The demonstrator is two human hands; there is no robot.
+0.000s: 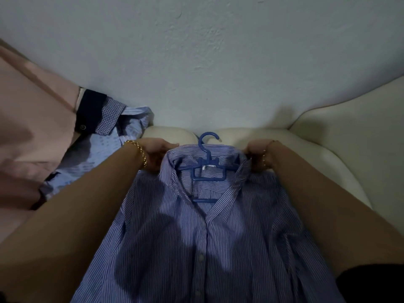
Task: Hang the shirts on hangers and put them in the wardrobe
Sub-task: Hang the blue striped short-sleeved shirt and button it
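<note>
From the head camera, a person leans over a blue-and-white pinstriped button-front shirt [196, 237] spread front-up along a cream upholstered sofa [328, 132] that stands against a pale, rough-plastered wall [196, 51]. A blue plastic hanger [207, 169] sits inside the shirt's open neck. Its crossbars show between the collar points, and its hook rises clear of the collar's back edge to lie against the sofa's cushion.

Both bare forearms reach forward, one along each side of the garment. The left hand [156, 155], fingers curled, grips the striped cloth at the collar's left end, where the shoulder begins. The right hand [258, 156] does the same at the collar's right end, its fingers bunched on a fold of the fabric. Neither hand plainly touches the hanger itself. A chunky gold chain bracelet [142, 154] circles the left wrist, and a thinner gold bracelet [264, 158] circles the right.

The shirt's placket is buttoned lower down, with two pale buttons showing near the frame's bottom. Its sleeves trail down either side under the arms.

To the left, more clothes lie heaped on the sofa. A light blue patterned shirt [105, 145] with a navy and small-check collar lies just beside the left wrist, partly under a broad pale pink garment [32, 106] that fills the frame's left edge.
</note>
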